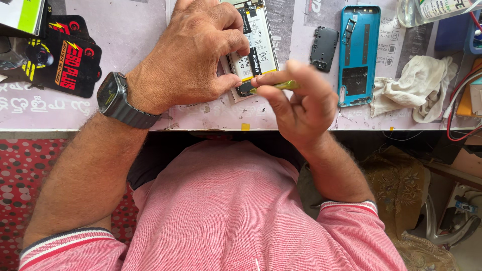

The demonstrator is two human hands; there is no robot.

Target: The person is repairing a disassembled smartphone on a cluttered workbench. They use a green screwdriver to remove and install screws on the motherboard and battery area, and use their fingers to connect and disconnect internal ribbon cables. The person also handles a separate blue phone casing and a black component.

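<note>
Near the counter's front edge my left hand (193,55) holds down the opened phone with white battery (255,42), while my right hand (298,100) pinches a thin yellow-green prying tool (281,86) at its lower end.

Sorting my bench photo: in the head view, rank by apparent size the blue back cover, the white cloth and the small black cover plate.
1. Blue back cover
2. White cloth, close to the cover in area, so unsure
3. Small black cover plate, clearly smallest

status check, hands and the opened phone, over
Left hand pressing down opened phone. Right hand pinching thin yellow-green tool at its lower edge. Nothing blocking.
</note>
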